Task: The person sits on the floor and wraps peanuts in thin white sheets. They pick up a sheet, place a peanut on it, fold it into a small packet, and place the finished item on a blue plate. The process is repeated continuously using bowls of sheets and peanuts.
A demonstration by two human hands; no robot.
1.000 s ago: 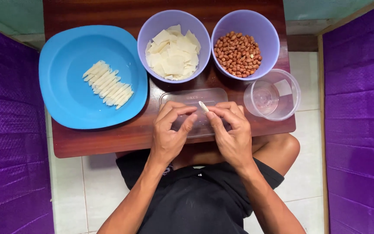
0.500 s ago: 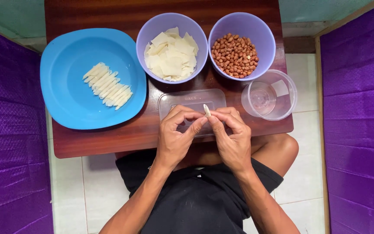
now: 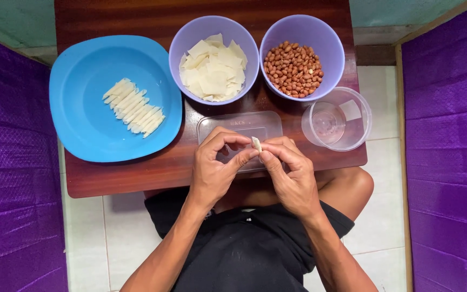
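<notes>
My left hand [image 3: 215, 165] and my right hand [image 3: 293, 173] meet over a clear rectangular plastic lid [image 3: 240, 127] at the table's near edge. Between the fingertips of both hands is a small pale rolled wrapper [image 3: 256, 144], pinched from both sides. Behind the hands stand a lilac bowl of flat pale wrapper sheets [image 3: 213, 67] and a lilac bowl of peanuts [image 3: 294, 69]. On the left, a blue plate [image 3: 90, 124] holds a row of several finished thin rolls [image 3: 133, 107].
A clear round plastic container [image 3: 337, 121] with a little water sits at the right edge of the dark wooden table [image 3: 136, 173]. Purple fabric walls close in on both sides. White floor tiles show below the table.
The hands stay together over the lid; the fingers have shifted slightly around the small roll, which now points more upright between the fingertips.
</notes>
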